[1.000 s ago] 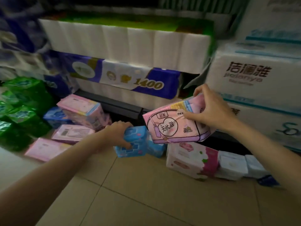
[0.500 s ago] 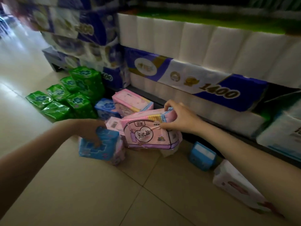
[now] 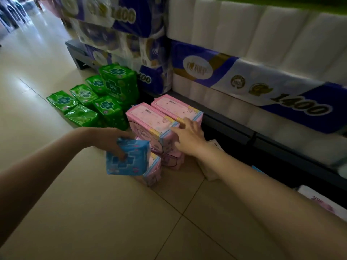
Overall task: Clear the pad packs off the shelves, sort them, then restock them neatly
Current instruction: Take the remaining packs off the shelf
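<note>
Head view shows my left hand [image 3: 110, 141] gripping a blue pack [image 3: 126, 158], fingers curled over its front, held just above the floor in front of the pink stack. I judge I am carrying it until I find where the blues should go, since no blue pile shows from here.

My right hand [image 3: 187, 137] lies with fingers straight and relaxed on the end of the upper pink packs [image 3: 163, 117]. It holds nothing; it touches the near corner where two packs sit side by side on top of more pink ones. That touch reads as squaring them up, so the stack stays even and does not slide.

Green packs [image 3: 93, 104] are grouped to the left of the pink ones, some flat, some piled, close against the shelf foot. Grouping by colour fits the sorting step, so I take it the packs are off the shelves and restocking is not yet begun.

Everything sits on a pale tiled floor [image 3: 112, 212] with dark grout lines. Behind runs a dark low shelf edge [image 3: 234, 128], and above it big bundles of toilet roll [image 3: 244, 44] in white and purple wrap marked 1400. A white pack [image 3: 212, 171] lies by my right forearm, and another pack [image 3: 323, 203] shows at the far right edge. The aisle is dim here, brighter toward the far left.
</note>
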`<state>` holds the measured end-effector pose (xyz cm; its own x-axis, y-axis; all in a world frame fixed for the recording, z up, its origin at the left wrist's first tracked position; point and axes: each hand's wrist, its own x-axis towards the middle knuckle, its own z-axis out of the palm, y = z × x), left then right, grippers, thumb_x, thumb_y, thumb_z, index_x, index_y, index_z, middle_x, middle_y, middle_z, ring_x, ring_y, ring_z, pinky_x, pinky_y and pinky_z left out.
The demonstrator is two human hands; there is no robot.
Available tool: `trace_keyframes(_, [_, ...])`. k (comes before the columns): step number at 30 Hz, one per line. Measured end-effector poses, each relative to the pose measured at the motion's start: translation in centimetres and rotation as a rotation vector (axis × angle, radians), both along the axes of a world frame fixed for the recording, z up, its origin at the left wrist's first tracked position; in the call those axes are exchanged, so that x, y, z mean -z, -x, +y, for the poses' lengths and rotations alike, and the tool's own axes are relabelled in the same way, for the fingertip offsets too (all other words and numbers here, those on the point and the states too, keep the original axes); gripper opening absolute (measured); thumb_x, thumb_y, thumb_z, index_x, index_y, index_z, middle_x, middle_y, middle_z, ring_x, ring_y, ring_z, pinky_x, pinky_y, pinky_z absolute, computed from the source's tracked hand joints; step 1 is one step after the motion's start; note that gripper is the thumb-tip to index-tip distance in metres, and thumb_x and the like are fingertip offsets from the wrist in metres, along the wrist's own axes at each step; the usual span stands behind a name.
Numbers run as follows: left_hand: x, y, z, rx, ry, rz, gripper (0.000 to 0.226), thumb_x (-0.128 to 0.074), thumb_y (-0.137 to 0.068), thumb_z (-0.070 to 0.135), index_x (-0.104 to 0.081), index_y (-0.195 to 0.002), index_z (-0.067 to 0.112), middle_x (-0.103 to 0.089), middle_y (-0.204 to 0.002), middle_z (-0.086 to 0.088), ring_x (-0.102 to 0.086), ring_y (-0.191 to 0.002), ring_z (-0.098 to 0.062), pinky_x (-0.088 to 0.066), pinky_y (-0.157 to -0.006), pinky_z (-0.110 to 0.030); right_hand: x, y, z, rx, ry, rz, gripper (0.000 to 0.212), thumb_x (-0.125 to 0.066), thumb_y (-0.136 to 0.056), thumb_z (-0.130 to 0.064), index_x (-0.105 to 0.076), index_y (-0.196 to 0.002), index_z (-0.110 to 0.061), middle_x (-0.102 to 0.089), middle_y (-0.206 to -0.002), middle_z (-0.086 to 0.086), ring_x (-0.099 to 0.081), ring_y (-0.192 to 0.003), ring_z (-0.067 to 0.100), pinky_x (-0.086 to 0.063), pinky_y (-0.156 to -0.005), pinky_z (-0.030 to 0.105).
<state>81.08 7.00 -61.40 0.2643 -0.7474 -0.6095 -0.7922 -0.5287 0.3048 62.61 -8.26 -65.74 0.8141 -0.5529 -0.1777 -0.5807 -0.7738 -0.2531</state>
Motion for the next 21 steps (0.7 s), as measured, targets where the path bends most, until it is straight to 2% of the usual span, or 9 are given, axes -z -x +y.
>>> trace_keyframes(3, [-0.3,2.3,-1.5,0.018,0.001,0.092,0.05,-0.075,-0.077,0.019,-0.051,-0.121,0.024,-0.057,-0.097,0.018,-0.056,-0.085,0.002,-0.045,-0.072,-0.011,-2.4,2.2,-0.3,0.017,-0.361,-0.279,0.054,-0.056,-0.092,-0.037,-0.038,-0.141,-0.024,-0.023,-0.149,0.006,-0.03,-0.133,0.024,-0.032,-0.107,0.036])
trace_keyframes(5, [-0.3,4.5,-2.9,0.046,0.008,0.16,0.05,-0.075,-0.078,0.024,-0.051,-0.121,0.025,-0.059,-0.105,0.013,-0.057,-0.093,-0.002,-0.047,-0.08,-0.014,-3.5,5.1,-0.2,-0.054,-0.616,-0.217,0.064,-0.063,-0.086,-0.042,-0.035,-0.141,-0.024,-0.036,-0.142,0.0,-0.043,-0.122,0.013,-0.04,-0.098,0.027])
trace_keyframes(8, [0.2,8.6,-5.4,0.086,0.025,0.252,0.049,-0.077,-0.075,0.033,-0.052,-0.117,0.028,-0.06,-0.113,0.008,-0.058,-0.102,-0.008,-0.048,-0.092,-0.026,-2.2,9.9,-0.3,-0.11,-0.618,-0.132,0.072,-0.073,-0.079,-0.035,-0.033,-0.139,-0.024,-0.042,-0.127,-0.01,-0.046,-0.114,0.006,-0.041,-0.09,0.018])
trace_keyframes(10, [1.0,11.6,-6.9,0.126,0.075,0.281,0.041,-0.076,-0.076,0.032,-0.052,-0.108,0.03,-0.059,-0.106,0.011,-0.058,-0.096,-0.006,-0.049,-0.082,-0.02,-0.8,12.7,-1.0,-0.015,-0.646,-0.196,0.063,-0.076,-0.077,-0.032,-0.04,-0.128,-0.026,-0.041,-0.121,-0.011,-0.053,-0.102,0.005,-0.047,-0.078,0.015])
trace_keyframes(12, [2.3,14.6,-8.4,0.165,0.141,0.287,0.045,-0.076,-0.075,0.032,-0.05,-0.112,0.027,-0.059,-0.104,0.012,-0.057,-0.092,-0.003,-0.048,-0.076,-0.014,0.1,15.3,-1.8,0.109,-0.693,-0.223,0.052,-0.077,-0.075,-0.034,-0.042,-0.114,-0.027,-0.045,-0.118,-0.009,-0.057,-0.094,0.006,-0.053,-0.074,0.02])
trace_keyframes(15, [5.1,18.6,-10.3,0.247,0.197,0.252,0.058,-0.078,-0.074,0.034,-0.049,-0.123,0.023,-0.058,-0.118,0.004,-0.058,-0.102,-0.01,-0.049,-0.087,-0.022,1.7,19.1,-2.6,0.175,-0.545,-0.162,0.047,-0.079,-0.071,-0.035,-0.041,-0.095,-0.022,-0.054,-0.108,0.0,-0.057,-0.095,0.017,-0.052,-0.078,0.035])
trace_keyframes(17, [6.7,20.6,-11.1,0.344,0.212,0.118,0.058,-0.073,-0.079,0.031,-0.048,-0.13,0.02,-0.051,-0.127,0.0,-0.052,-0.112,-0.015,-0.044,-0.093,-0.025,2.8,21.2,-2.4,0.117,-0.29,-0.03,0.045,-0.076,-0.072,-0.038,-0.04,-0.093,-0.021,-0.053,-0.104,0.001,-0.054,-0.094,0.019,-0.044,-0.074,0.034])
trace_keyframes(19, [7.6,21.7,-11.6,0.409,0.216,-0.013,0.052,-0.066,-0.084,0.027,-0.048,-0.132,0.016,-0.047,-0.132,-0.006,-0.047,-0.12,-0.02,-0.037,-0.096,-0.025,4.3,23.0,-2.5,0.018,-0.014,0.11,0.043,-0.068,-0.077,-0.041,-0.043,-0.106,-0.022,-0.048,-0.113,0.003,-0.049,-0.105,0.022,-0.036,-0.079,0.032])
trace_keyframes(21, [8.2,21.9,-11.7,0.411,0.165,-0.066,0.046,-0.062,-0.087,0.027,-0.049,-0.13,0.017,-0.046,-0.133,-0.008,-0.046,-0.121,-0.022,-0.037,-0.098,-0.028,6.0,24.4,-2.9,-0.018,0.164,0.226,0.053,-0.06,-0.084,-0.039,-0.039,-0.13,-0.022,-0.041,-0.13,0.009,-0.042,-0.119,0.026,-0.032,-0.095,0.032])
